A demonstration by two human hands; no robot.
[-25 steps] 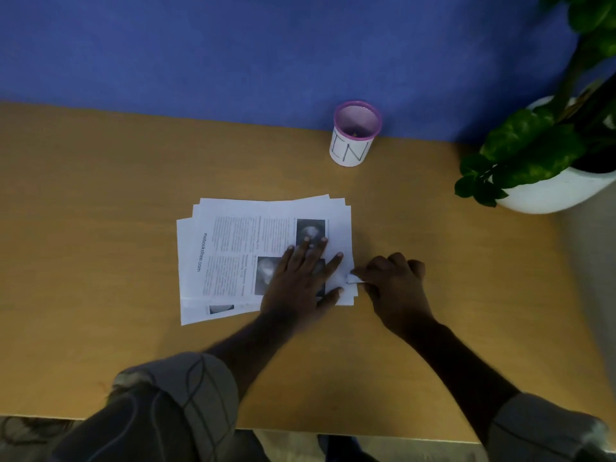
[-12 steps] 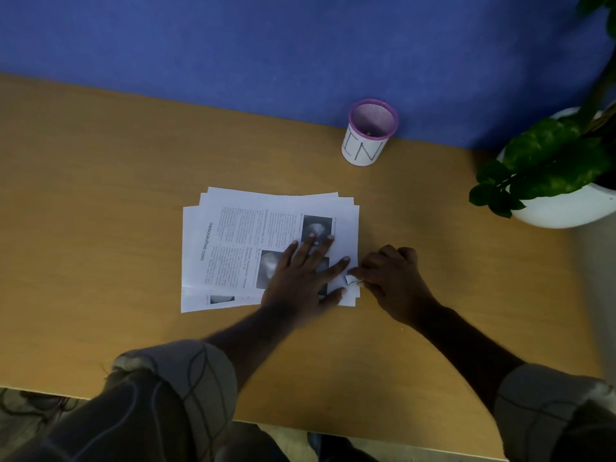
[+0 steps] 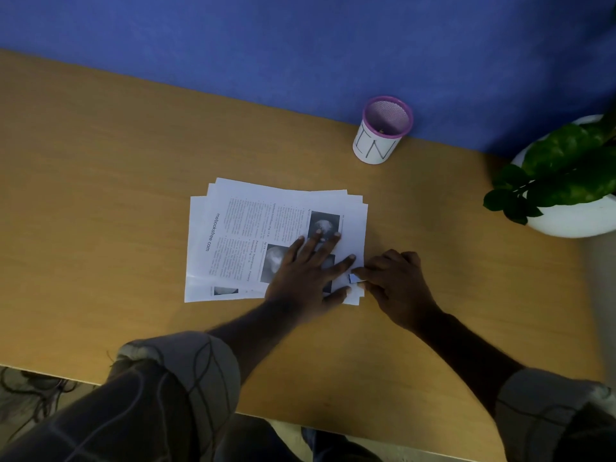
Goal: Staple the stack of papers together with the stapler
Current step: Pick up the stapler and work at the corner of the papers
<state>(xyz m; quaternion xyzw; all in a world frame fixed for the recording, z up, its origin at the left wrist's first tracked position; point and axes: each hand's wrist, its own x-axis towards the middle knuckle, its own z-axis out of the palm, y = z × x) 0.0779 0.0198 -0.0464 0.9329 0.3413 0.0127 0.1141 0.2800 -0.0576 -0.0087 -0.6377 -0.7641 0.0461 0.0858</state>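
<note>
A loosely squared stack of printed papers [image 3: 246, 228] lies on the wooden desk [image 3: 100, 195]. My left hand [image 3: 306, 271] presses flat on the stack's right half, fingers spread. My right hand [image 3: 396, 281] sits at the stack's right edge, fingers curled round a small stapler [image 3: 353, 278]. Only the stapler's pale tip shows, over the paper's edge between my left index finger and thumb; the rest is hidden under the hand.
A white mesh pen cup with a purple rim [image 3: 381, 131] stands at the back by the blue wall. A potted plant in a white bowl [image 3: 566, 215] stands at the right edge. The desk's front edge runs just below my sleeves.
The view has shifted slightly. Both hands keep the same pose, left flat on the papers, right holding the small tip at the stack's right edge.
</note>
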